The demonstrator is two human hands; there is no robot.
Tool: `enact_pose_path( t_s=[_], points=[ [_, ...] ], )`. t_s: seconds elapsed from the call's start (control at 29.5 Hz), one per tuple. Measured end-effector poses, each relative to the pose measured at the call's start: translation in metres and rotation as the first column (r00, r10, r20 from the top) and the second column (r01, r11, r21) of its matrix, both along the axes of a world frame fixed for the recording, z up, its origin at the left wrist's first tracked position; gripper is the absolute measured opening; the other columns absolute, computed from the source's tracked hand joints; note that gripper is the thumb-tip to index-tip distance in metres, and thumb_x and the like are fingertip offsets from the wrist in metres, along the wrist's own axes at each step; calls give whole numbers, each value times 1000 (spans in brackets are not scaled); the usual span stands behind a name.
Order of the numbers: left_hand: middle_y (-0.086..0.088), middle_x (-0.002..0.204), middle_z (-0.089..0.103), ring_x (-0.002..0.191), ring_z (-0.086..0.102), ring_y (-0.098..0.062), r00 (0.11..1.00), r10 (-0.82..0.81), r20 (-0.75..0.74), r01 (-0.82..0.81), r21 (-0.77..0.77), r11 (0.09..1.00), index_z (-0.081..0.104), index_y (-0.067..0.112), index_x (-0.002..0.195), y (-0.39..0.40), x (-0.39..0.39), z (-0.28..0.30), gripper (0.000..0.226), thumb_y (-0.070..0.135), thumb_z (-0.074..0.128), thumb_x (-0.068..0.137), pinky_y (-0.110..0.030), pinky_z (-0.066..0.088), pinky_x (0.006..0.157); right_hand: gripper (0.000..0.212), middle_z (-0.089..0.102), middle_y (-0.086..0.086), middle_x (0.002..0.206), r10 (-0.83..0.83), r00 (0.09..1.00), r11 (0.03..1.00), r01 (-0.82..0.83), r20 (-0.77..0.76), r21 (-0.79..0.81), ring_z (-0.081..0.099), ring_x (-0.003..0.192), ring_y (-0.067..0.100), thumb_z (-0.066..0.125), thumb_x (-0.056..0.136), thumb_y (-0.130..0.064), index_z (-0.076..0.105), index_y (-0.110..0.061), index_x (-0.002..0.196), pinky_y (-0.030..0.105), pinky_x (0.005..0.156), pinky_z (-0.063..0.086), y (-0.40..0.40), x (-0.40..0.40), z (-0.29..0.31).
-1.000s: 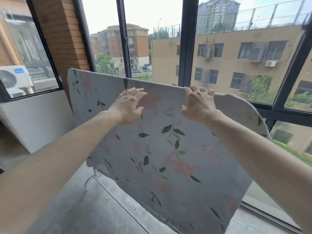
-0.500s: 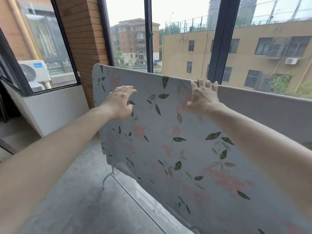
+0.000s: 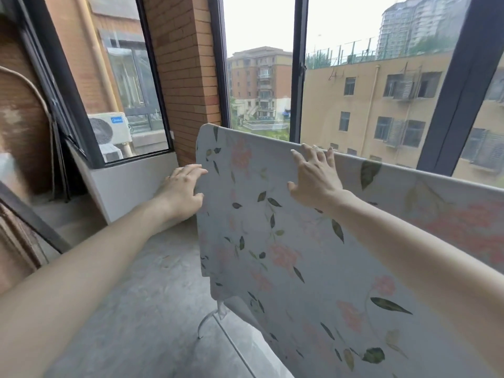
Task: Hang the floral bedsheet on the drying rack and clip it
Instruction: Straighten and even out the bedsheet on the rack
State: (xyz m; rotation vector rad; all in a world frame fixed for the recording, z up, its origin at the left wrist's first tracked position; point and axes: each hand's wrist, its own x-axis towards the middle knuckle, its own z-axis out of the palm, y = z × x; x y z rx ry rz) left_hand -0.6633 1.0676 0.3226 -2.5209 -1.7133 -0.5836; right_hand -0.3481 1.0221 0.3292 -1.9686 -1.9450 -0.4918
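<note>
Neither grip pinched anything: the left hand point(image 3: 182, 191) lay spread at the left edge of the pale floral cotton bedsheet point(image 3: 286, 241), the right hand point(image 3: 316, 177) flat near its top fold. The sheet already hung draped over the metal drying rack point(image 3: 208, 320); no clips showed, so clipping seemingly remained.

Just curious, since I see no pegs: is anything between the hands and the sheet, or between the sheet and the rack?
Nothing visible. The sheet already drapes over the rack, whose foot shows below. The left hand touches its side edge, and the right hand lies flat near the top edge. No clips in view.
</note>
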Motion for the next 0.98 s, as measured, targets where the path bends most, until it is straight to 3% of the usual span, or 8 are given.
enact_pose_path(
  t_s=[0.27,0.58,0.81,0.98],
  points=[
    [1,165,31,151,27,-26,999,18,46,-17,-31,999,42,22,154,122,-74,-10,64,21,62,93,-41,24,124,88,18,16,167,-62,998,998,63,31,-31,15,154,38,63,89,-43,20,-18,162,59,125,1,117,-56,8],
    [0,162,35,148,32,-31,989,-89,121,103,-120,987,44,22,151,277,-124,-6,64,27,60,89,-49,28,122,80,41,11,149,-216,976,976,216,21,7,35,140,37,64,82,-40,36,-19,154,55,122,17,218,-118,7],
    [-6,159,38,146,36,-28,976,-90,197,129,-192,973,47,20,150,377,-124,-1,61,18,62,91,-41,33,118,84,43,11,144,-308,951,950,309,35,-32,40,136,35,64,82,-38,30,-17,156,50,118,23,266,-139,8],
    [-4,157,41,140,43,-27,974,-51,221,87,-156,984,49,23,147,436,-118,7,58,16,60,91,-39,40,107,71,52,8,133,-306,950,949,310,63,-56,49,126,33,62,84,-38,39,-17,147,47,107,34,306,-152,19]
  ],
)
